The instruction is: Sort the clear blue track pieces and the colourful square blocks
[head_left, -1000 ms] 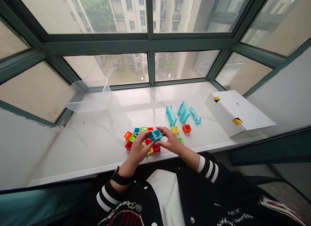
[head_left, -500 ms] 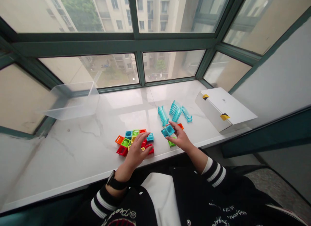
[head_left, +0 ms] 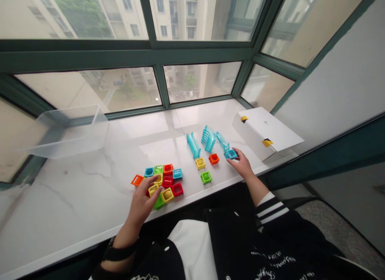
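Note:
At the right, my right hand (head_left: 242, 166) pinches a blue toy block (head_left: 230, 153) with a round hollow, close to the near end of a clear blue track piece (head_left: 221, 140). My left hand (head_left: 142, 203) is over the colourful block cluster, thumb and fingers apart, around a yellow block (head_left: 153, 189); whether it touches that block I cannot tell. Beside it are a red block (head_left: 177, 189), another yellow block (head_left: 167, 195) and a partly covered green block (head_left: 158, 202). Between the hands lie a yellow block (head_left: 200, 163), an orange block (head_left: 213, 159) and a green block (head_left: 206, 177).
Two more clear blue track pieces, a straight one (head_left: 193, 145) and a curved one (head_left: 208, 138), lie toward the window. A clear plastic bin (head_left: 72, 139) stands at the left. A white box (head_left: 267, 131) with yellow-black tabs sits at the right on the marble-look sill (head_left: 90, 199).
My right hand has moved right with the blue block, toward the rightmost track piece. A yellow block now shows by the straight track. My left hand has shifted left and nearer over the cluster.

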`<state>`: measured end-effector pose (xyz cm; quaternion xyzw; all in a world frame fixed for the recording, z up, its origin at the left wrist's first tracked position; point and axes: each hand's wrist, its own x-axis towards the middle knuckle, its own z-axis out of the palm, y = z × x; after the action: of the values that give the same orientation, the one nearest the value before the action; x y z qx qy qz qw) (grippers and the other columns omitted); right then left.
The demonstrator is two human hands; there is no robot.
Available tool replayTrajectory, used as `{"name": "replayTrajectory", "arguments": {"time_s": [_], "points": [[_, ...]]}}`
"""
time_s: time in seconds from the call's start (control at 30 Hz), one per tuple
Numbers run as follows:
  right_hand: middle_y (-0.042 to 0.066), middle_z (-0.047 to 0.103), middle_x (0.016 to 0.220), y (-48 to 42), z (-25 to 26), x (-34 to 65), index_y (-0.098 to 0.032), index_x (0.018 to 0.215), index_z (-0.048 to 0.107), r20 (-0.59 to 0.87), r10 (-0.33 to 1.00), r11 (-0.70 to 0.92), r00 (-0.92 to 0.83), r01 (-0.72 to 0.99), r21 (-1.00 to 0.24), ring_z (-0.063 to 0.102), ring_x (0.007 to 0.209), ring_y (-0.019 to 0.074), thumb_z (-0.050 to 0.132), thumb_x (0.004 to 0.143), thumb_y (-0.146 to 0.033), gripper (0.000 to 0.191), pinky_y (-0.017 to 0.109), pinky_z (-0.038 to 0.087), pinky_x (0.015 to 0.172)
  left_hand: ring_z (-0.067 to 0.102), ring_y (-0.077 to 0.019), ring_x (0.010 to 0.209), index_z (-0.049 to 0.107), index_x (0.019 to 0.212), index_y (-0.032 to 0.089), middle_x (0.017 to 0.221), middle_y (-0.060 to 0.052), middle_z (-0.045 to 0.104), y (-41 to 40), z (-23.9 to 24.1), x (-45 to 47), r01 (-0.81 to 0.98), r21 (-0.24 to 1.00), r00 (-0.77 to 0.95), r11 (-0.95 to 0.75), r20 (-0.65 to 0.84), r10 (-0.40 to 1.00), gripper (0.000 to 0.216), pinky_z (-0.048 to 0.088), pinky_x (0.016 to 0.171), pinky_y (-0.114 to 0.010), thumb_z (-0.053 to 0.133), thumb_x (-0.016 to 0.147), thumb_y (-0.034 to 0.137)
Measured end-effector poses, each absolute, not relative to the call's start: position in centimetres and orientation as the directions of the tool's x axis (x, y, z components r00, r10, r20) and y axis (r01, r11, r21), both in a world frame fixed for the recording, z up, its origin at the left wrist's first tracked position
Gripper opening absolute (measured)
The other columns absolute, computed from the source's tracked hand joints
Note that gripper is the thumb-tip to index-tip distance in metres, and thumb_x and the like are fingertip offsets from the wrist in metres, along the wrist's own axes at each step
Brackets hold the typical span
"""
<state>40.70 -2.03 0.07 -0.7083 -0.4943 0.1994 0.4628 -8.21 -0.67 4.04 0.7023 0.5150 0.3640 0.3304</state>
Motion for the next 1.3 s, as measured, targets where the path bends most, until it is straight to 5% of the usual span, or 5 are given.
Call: {"name": "replayTrajectory", "arguments": {"time_s": [0.5,0.73,0.87,1.03,1.3], "points": [[0.012,0.071,0.136,0.1,-4.0,43.1,-0.026,0.136,0.062,0.149,0.919,-0.180,0.365,0.726,-0.664,0.067,0.123,0.0353,0.078,0.076,-0.045,0.065,0.055,0.051,0.109,0.073,-0.0303,0.119,0.066,0.132,0.025,0.132,-0.011,0.073,-0.9,3.5,-9.1,0.501,0.851,0.156,-0.161,0.094,0.983,0.050,0.058,0.108,-0.050,0.067,0.094,0.056],[0.016,0.067,0.139,0.1,-4.1,43.0,-0.024,0.145,0.053,0.115,0.913,-0.184,0.392,0.647,-0.740,0.065,0.128,0.0352,0.080,0.072,-0.056,0.084,0.053,0.050,0.111,0.073,-0.0310,0.118,0.067,0.131,0.023,0.131,-0.012,0.073,-0.8,3.4,-9.0,0.492,0.855,0.149,-0.164,0.103,0.984,0.050,0.058,0.107,-0.051,0.064,0.094,0.057],[0.017,0.068,0.137,0.6,-3.4,43.2,-0.022,0.138,0.054,0.020,0.857,-0.273,0.514,0.486,-0.830,0.066,0.125,0.0317,0.058,0.088,-0.068,0.069,0.049,0.052,0.108,0.073,-0.0309,0.118,0.068,0.129,0.022,0.129,-0.013,0.074,-0.8,3.2,-9.2,0.471,0.869,0.125,-0.152,0.104,0.987,0.048,0.058,0.108,-0.051,0.062,0.095,0.057],[0.011,0.075,0.122,1.4,-2.3,43.8,-0.027,0.114,0.063,-0.029,0.862,-0.338,0.506,0.531,-0.777,0.067,0.117,0.0320,0.033,0.098,-0.070,0.054,0.050,0.049,0.108,0.075,-0.0306,0.115,0.067,0.129,0.022,0.127,-0.013,0.075,-0.9,3.0,-9.4,0.457,0.881,0.097,-0.125,0.090,0.991,0.050,0.060,0.105,-0.050,0.064,0.094,0.058],[0.010,0.077,0.115,2.8,-2.3,44.3,-0.029,0.104,0.064,-0.067,0.875,-0.364,0.479,0.562,-0.742,0.070,0.110,0.0330,0.026,0.100,-0.074,0.059,0.049,0.051,0.103,0.075,-0.0307,0.114,0.068,0.128,0.022,0.126,-0.012,0.075,-1.0,3.2,-9.4,0.463,0.878,0.076,-0.119,0.094,0.993,0.050,0.061,0.102,-0.049,0.062,0.094,0.059]]}}
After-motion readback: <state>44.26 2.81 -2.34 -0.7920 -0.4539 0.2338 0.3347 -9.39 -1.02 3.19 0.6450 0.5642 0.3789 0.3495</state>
